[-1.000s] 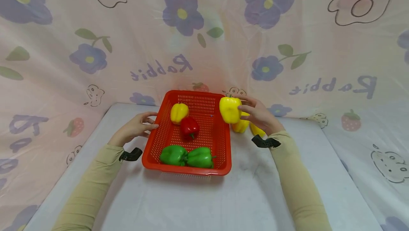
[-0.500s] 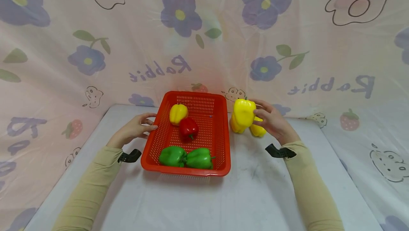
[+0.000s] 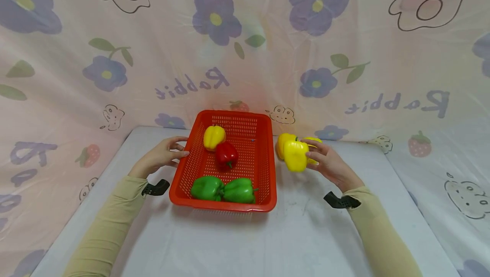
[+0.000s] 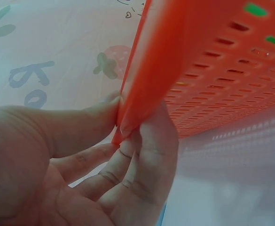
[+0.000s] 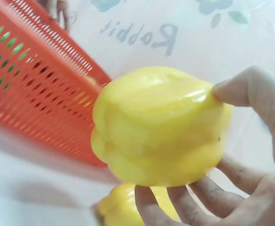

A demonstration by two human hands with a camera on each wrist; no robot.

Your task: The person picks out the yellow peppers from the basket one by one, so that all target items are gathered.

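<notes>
In the head view a red plastic basket [image 3: 272, 175] stands mid-table. My left hand [image 3: 158, 156] grips its left rim; in the left wrist view the thumb and curled fingers pinch that rim [image 4: 146, 89]. Inside lie a yellow bell pepper [image 3: 214, 137], a red bell pepper [image 3: 226, 154] and two green bell peppers [image 3: 207, 188]. Right of the basket, my right hand [image 3: 331, 164] holds another yellow bell pepper [image 3: 296, 156], thumb on one side and fingers on the other in the right wrist view. Behind it are two more yellow peppers [image 3: 284, 141], partly hidden.
A white cloth covers the table [image 3: 237, 243]. At its back hangs a printed curtain [image 3: 252, 77] with flowers and rabbits. The basket's right wall is close to the yellow peppers.
My right hand has carried its yellow pepper from above the basket's right rim rightward, then down and toward me. The left hand stays on the rim.
</notes>
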